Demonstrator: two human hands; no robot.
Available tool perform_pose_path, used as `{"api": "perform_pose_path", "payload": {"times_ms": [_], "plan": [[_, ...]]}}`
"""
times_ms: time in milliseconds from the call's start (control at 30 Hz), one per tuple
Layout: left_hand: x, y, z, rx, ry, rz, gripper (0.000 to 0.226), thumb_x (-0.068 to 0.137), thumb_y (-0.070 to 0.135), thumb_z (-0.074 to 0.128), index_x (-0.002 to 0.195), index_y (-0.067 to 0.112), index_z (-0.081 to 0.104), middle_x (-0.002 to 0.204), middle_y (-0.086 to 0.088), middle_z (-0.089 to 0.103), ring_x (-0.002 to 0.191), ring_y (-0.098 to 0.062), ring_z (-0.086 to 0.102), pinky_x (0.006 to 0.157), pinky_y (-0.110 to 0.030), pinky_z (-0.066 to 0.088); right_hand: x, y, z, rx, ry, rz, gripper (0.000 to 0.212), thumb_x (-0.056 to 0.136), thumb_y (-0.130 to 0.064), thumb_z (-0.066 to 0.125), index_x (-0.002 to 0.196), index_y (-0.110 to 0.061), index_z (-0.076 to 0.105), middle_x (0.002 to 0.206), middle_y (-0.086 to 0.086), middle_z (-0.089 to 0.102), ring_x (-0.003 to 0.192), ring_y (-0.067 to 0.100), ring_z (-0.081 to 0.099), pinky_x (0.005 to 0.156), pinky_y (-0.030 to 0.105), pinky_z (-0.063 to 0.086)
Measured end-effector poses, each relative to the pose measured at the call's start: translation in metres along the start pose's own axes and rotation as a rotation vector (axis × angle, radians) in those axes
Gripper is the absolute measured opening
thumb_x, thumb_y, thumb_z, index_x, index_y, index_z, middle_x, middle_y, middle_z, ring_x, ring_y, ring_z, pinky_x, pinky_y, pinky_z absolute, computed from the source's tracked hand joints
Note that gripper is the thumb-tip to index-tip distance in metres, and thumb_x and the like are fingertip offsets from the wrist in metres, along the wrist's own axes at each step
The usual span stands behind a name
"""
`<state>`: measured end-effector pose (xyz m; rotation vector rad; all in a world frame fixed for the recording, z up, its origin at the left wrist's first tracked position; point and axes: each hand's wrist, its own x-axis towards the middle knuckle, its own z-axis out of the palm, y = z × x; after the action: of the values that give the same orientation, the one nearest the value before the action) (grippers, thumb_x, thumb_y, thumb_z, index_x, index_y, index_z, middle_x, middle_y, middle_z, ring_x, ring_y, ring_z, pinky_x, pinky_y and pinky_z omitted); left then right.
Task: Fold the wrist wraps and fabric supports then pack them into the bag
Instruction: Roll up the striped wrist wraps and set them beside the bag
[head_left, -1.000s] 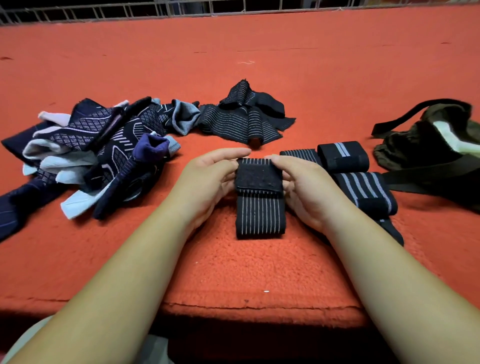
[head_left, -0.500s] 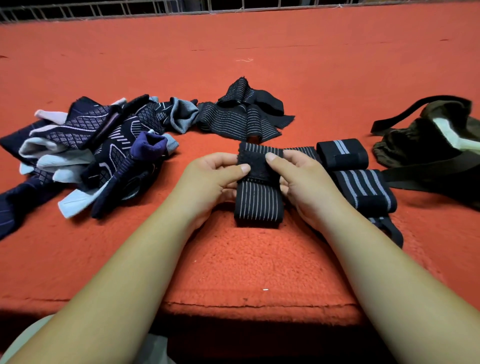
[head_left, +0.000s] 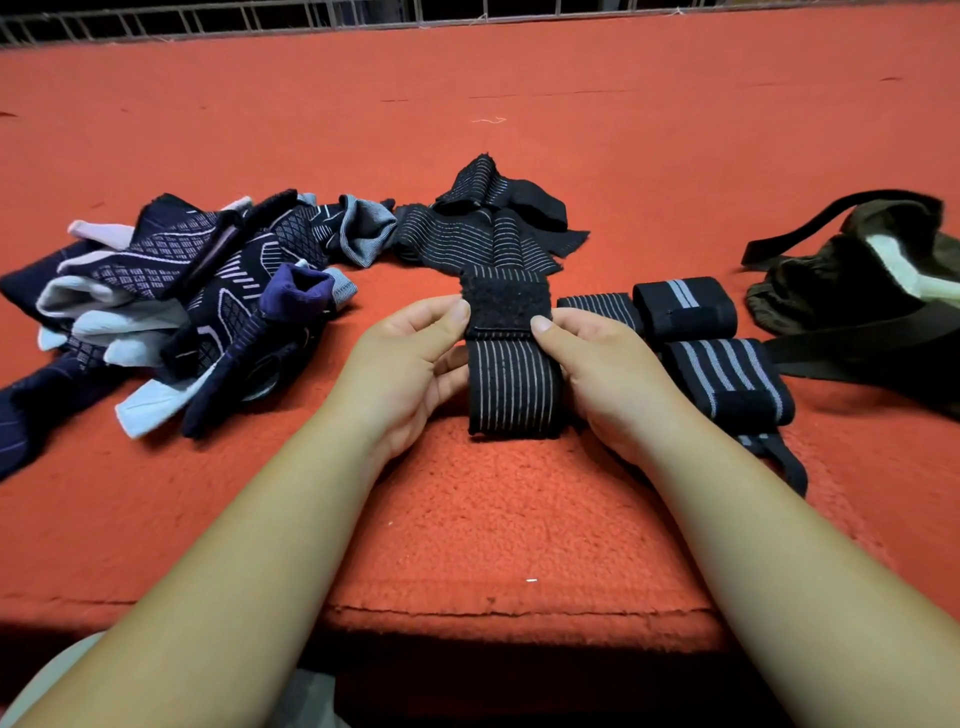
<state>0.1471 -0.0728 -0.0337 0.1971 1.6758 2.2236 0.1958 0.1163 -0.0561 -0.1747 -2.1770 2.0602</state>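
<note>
Squarely between the fingers (head_left: 448, 321), wrist wrap (head_left: 514, 387)

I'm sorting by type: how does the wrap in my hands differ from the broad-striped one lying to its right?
The held wrap has many thin pale lines; the broad-striped wrap, few wide grey bands. The left hand and right hand pinch the held wrap; the broad-striped wrap lies unheld. Both are black, folded.

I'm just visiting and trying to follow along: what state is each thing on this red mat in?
Striped wrap: folded over, fuzzy end on top, held.
Left hand: pinches the striped wrap's left edge.
Right hand: pinches its right edge.
Rolled wraps: folded, lying to the right.
Loose wrap: unfolded, crumpled behind.
Fabric supports: unfolded heap, left.
Bag: slumped, far right.
</note>
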Motion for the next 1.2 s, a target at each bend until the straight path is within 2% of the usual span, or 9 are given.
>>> {"api": "perform_pose_path", "payload": {"times_ms": [100,233,333,433,533,767,933,1067,1200], "plan": [[-0.002,0.003,0.002,0.005,-0.022,0.003,0.025,0.108,0.020,0.061,0.126,0.007,0.072,0.107,-0.005,0.080,0.077,-0.008,0.074,0.072,-0.024,0.061,0.000,0.000,0.000,0.023,0.038,-0.028,0.019,0.107,-0.028,0.063,0.116,-0.018,0.077,0.107,0.004,0.082,0.098,0.019,0.075,0.095,0.048,0.057],[-0.002,0.001,0.002,0.059,-0.032,0.046,0.025,0.101,0.003,0.066,0.125,0.007,0.071,0.116,-0.015,0.079,0.091,-0.019,0.078,0.083,-0.032,0.064,0.000,-0.001,-0.001,0.070,0.052,-0.030,0.022,0.101,-0.032,0.068,0.118,-0.025,0.078,0.114,0.005,0.081,0.110,0.028,0.076,0.105,0.056,0.056],[0.001,-0.001,0.001,0.061,-0.002,0.074,0.031,0.099,-0.008,0.062,0.127,0.004,0.071,0.125,-0.018,0.076,0.106,-0.024,0.076,0.094,-0.034,0.063,0.002,-0.004,0.002,0.123,0.060,0.011,0.024,0.102,-0.038,0.062,0.116,-0.026,0.078,0.108,-0.001,0.081,0.097,0.023,0.076,0.093,0.049,0.059],[0.001,0.000,0.004,0.051,0.034,0.061,0.033,0.098,-0.015,0.053,0.118,0.000,0.074,0.107,-0.012,0.081,0.095,-0.016,0.078,0.082,-0.024,0.063,0.001,-0.012,0.005,0.292,0.074,0.090,0.037,0.112,-0.043,0.049,0.110,-0.019,0.077,0.085,0.001,0.074,0.073,0.015,0.070,0.070,0.035,0.058],[0.000,0.003,0.004,0.034,0.062,0.042,0.032,0.096,-0.015,0.049,0.111,-0.006,0.076,0.100,-0.014,0.081,0.086,-0.013,0.077,0.075,-0.019,0.060,0.000,-0.016,0.003,0.320,0.036,0.128,0.048,0.111,-0.049,0.050,0.118,-0.009,0.075,0.093,0.006,0.077,0.078,0.017,0.073,0.072,0.033,0.059],[-0.003,0.005,0.008,-0.049,0.022,0.049,0.028,0.100,-0.005,0.061,0.127,-0.005,0.070,0.094,-0.011,0.079,0.074,-0.013,0.073,0.071,-0.021,0.059,0.000,-0.009,0.002,0.296,0.056,0.042,0.020,0.103,-0.014,0.069,0.122,-0.011,0.075,0.099,0.004,0.077,0.087,0.017,0.071,0.078,0.037,0.056],[-0.004,0.001,0.005,0.095,-0.077,-0.031,0.031,0.098,0.005,0.069,0.130,0.008,0.068,0.115,-0.014,0.078,0.095,-0.025,0.076,0.081,-0.039,0.064,0.000,-0.007,-0.001,0.209,0.066,-0.059,0.022,0.103,-0.009,0.069,0.123,-0.017,0.072,0.087,-0.006,0.077,0.084,0.013,0.073,0.077,0.035,0.058],[-0.006,-0.003,0.007,0.161,-0.086,-0.056,0.020,0.101,0.002,0.066,0.120,0.007,0.070,0.099,-0.010,0.079,0.085,-0.023,0.077,0.068,-0.033,0.065,-0.003,-0.009,0.001,0.205,0.079,-0.015,0.019,0.104,-0.018,0.069,0.122,-0.015,0.072,0.096,0.001,0.079,0.086,0.018,0.076,0.067,0.033,0.059],[-0.002,-0.004,0.004,0.090,-0.021,-0.002,0.023,0.099,-0.003,0.067,0.118,0.010,0.068,0.090,-0.006,0.078,0.084,-0.021,0.077,0.075,-0.033,0.066,-0.005,-0.016,0.005,0.174,0.065,0.115,0.040,0.109,-0.046,0.056,0.119,-0.010,0.073,0.094,0.008,0.080,0.078,0.025,0.075,0.059,0.035,0.059]]}}
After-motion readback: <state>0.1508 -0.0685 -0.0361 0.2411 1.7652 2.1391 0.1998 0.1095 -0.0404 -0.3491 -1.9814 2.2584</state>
